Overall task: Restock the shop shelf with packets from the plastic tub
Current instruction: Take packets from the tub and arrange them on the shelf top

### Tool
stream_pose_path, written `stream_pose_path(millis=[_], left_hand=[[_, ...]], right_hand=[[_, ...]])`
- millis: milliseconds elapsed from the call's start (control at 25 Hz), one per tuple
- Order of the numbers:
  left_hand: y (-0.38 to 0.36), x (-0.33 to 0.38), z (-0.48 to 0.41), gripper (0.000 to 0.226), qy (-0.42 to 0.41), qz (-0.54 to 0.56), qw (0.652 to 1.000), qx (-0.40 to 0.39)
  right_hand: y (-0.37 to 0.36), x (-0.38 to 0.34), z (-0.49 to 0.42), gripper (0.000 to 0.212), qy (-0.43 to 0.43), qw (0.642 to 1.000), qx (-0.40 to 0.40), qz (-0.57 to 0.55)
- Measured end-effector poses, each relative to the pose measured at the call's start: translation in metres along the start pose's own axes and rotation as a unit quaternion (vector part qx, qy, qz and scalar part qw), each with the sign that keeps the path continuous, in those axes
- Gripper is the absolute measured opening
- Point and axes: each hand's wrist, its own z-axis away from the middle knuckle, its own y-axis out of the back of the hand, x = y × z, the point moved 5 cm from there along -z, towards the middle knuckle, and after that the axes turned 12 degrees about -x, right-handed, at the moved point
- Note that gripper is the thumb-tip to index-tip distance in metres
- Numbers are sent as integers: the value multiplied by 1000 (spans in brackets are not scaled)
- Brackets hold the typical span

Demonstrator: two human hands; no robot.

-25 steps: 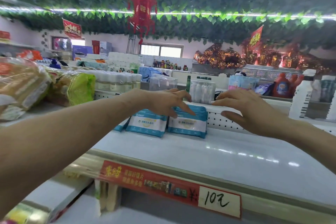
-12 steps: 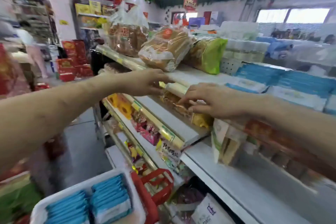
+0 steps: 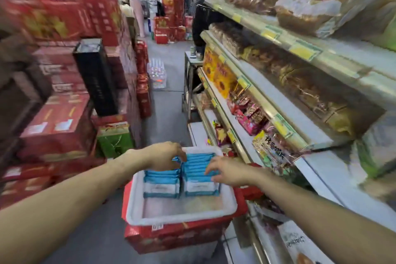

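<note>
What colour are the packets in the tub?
The packets are blue with a white front panel, which shows best in the head view.

A white plastic tub [image 3: 181,217] sat on a red box [image 3: 175,238] in the aisle, just beside the shop shelf [image 3: 325,173]. Blue-and-white packets [image 3: 162,186] stood on edge in two rows across its far half; the near half showed the tub's bottom. The left hand [image 3: 165,155] curled its fingers over the far end of the left row. The right hand [image 3: 228,172] lay on the tops of the right row, fingers bent; whether it gripped any could not be told. Red cartons [image 3: 57,126] were stacked on the left.
</note>
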Motion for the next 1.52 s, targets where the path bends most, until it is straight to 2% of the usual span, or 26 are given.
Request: stream_pose_path(millis=[80, 200, 440, 560, 680, 800, 960, 1120, 1360, 1520], left_hand=[[-49, -18, 5, 36, 38, -27, 999, -22], [-102, -32, 13, 35, 62, -65, 995, -39], [-115, -39, 18, 34, 62, -117, 991, 3], [-118, -37, 18, 29, 53, -106, 993, 4], [-127, -38, 15, 26, 41, -71, 996, -37], [-136, -37, 11, 24, 19, -46, 996, -70], [-129, -31, 10, 36, -5, 0, 998, -63], [-71, -38, 16, 54, -32, 39, 998, -38], [118, -13, 20, 55, -117, 33, 992, 27], [240, 43, 18, 62, -187, 22, 980, 68]], right_hand=[[-34, 2, -28, 40, -5, 1000, -4, 11], [-63, 0, -49, 39, -13, 998, 35, 43], [-63, -5, -57, 31, -7, 990, 98, 98], [-68, -7, -60, 23, -10, 991, 89, 99], [-77, -8, -62, 15, -3, 993, 72, 88], [-89, -6, -65, 20, -11, 996, 30, 82], [-84, -12, -60, 30, -17, 997, -3, 70], [-30, -16, -32, 48, -5, 998, 3, 57], [127, -2, 73, 46, -1, 995, 99, 33], [213, 22, 179, 52, -51, 986, 153, 34]])
